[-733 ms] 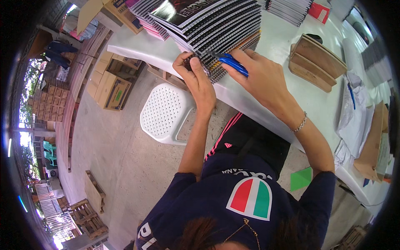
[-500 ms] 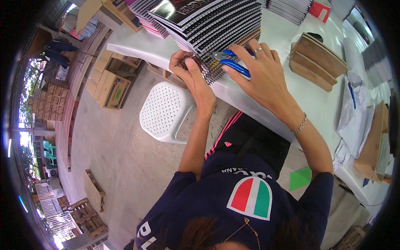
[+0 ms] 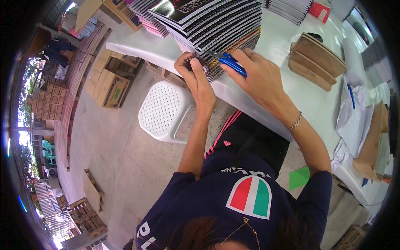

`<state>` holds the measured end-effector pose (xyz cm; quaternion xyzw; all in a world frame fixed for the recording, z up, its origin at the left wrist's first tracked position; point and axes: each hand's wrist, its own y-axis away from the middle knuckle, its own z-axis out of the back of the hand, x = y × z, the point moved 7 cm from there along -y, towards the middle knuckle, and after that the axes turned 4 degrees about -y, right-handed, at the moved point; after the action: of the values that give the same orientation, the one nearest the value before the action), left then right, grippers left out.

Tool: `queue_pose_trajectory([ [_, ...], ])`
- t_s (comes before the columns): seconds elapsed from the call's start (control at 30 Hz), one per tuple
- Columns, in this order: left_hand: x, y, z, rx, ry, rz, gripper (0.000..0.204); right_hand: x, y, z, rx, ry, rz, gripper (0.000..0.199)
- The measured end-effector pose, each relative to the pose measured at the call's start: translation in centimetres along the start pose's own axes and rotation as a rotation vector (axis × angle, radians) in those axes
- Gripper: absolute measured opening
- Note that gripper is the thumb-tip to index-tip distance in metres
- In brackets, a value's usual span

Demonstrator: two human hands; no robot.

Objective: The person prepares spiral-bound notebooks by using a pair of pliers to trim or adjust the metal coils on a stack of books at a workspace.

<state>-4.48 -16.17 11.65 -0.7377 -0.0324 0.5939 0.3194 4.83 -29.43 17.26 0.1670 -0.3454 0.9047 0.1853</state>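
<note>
The tall stack of black-covered, wire-bound paper notebooks (image 3: 227,31) rests on the glossy white tabletop (image 3: 277,35), by its near edge and to the right of its left corner, the bound sides facing the person. As a whole the stack should be heavy and apt to slide, since the covers look glossy; a single notebook is probably light, its covers bending easily, while the wire coils seem springy and easily bent out of shape by a hard squeeze. The surest hold is likely flat across a bound corner, thumb above and fingers below, clear of the wire ends. The bare left hand (image 3: 201,83) is curled at the stack's corner nearest the tabletop's near edge, its grip narrow, thumb close to the fingers; whether it pinches a coil or a page cannot be told. The right hand (image 3: 262,77) has its grip closed around the slim metal pliers with blue handles (image 3: 234,66), whose smooth handles may slip in a damp palm. Their metal tip points left, just beside the coils and near the left hand's fingertips, so the bound corner lies between the two grips.
</note>
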Motion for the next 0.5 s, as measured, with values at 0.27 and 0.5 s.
queue_pose_trajectory([
  [0.27, -0.1, 0.5, -0.3, 0.038, 0.053, 0.023, 0.035, 0.5, -0.1, 0.5, -0.105, 0.118, 0.153, 0.040],
  [0.5, 0.1, 0.6, -0.2, 0.032, 0.007, -0.028, 0.031, -0.4, 0.1, -1.1, -0.045, 0.011, 0.100, 0.035],
])
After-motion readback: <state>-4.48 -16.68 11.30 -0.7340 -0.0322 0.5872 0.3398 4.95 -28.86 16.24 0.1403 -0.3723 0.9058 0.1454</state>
